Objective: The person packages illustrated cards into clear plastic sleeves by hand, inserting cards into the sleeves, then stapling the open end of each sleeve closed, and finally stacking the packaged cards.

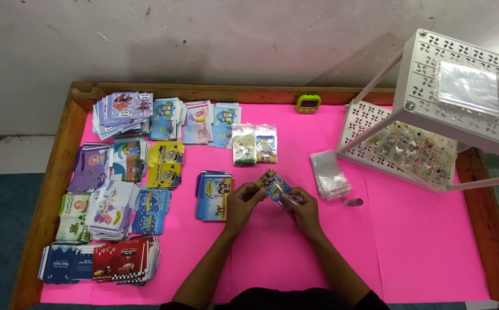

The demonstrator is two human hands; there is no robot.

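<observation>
Both my hands meet over the middle of the pink table cover (422, 241). My left hand (242, 201) pinches the left end of a small blue and yellow printed card (273, 184). My right hand (301, 205) grips the other end, where a clear plastic sleeve (288, 199) wraps the card's lower right part. A stack of similar blue and yellow cards (213, 195) lies just left of my left hand. Two sleeved packets (253, 143) lie side by side beyond my hands.
Several piles of colourful printed cards (123, 189) fill the table's left side. A pile of clear sleeves (330, 175) lies right of my hands. A white perforated rack (427, 103) with small trinkets stands at the right. A green timer (308, 103) sits by the wooden frame (48, 189).
</observation>
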